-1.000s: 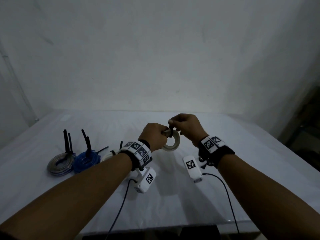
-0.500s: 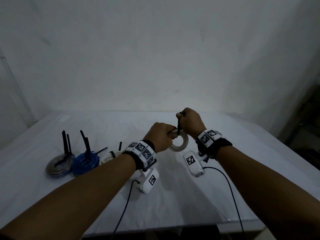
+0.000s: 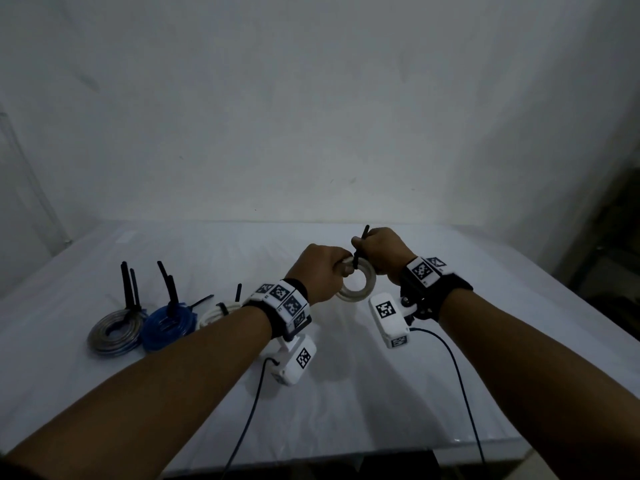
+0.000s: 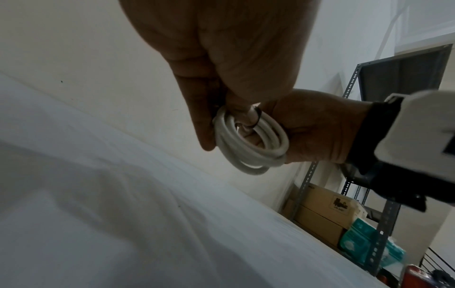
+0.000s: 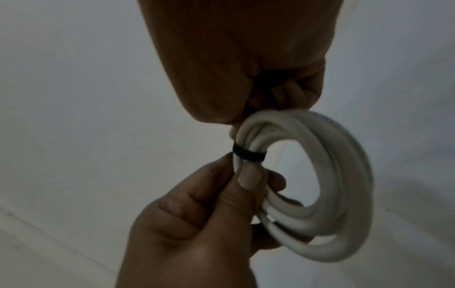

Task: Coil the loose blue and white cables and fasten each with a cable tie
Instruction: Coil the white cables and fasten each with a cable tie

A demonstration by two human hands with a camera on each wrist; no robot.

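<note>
A coiled white cable hangs in the air above the table's middle. My left hand pinches the coil just below a black cable tie that wraps it tightly. My right hand grips the tie's black tail, which sticks up past the fist. On the table at the left lie a tied blue coil, a tied grey coil and a tied white coil, partly hidden by my left wrist.
A white cloth covers the table; its front edge runs near the bottom of the head view. A white wall stands behind. A metal shelf with cardboard boxes stands off to the right.
Both hands have lifted the white coil a little up and to the right. My right hand has pulled the tie's tail upward, away from the coil.
</note>
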